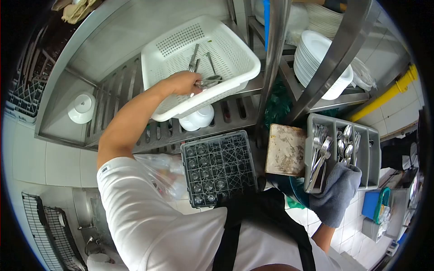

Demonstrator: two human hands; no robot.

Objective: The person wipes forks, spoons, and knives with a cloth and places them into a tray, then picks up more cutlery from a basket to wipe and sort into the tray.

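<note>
My left hand point(181, 83) reaches into a tilted white plastic basket point(235, 49) on the steel slatted shelf and is closed on a few pieces of cutlery point(208, 81). More loose cutlery point(194, 56) lies in the basket. My right hand point(337, 194) is wrapped in a grey cloth and holds a bunch of forks and spoons point(318, 158) at the near end of a grey divided cutlery tray point(373, 153). Spoons point(346, 142) lie in the tray's compartments.
A dark glass rack point(217, 167) sits below the basket, a worn metal tray point(285, 150) beside it. White bowls point(82, 107) point(197, 119) rest upside down on the shelf. Stacked white plates point(316, 58) stand behind a steel post point(275, 49).
</note>
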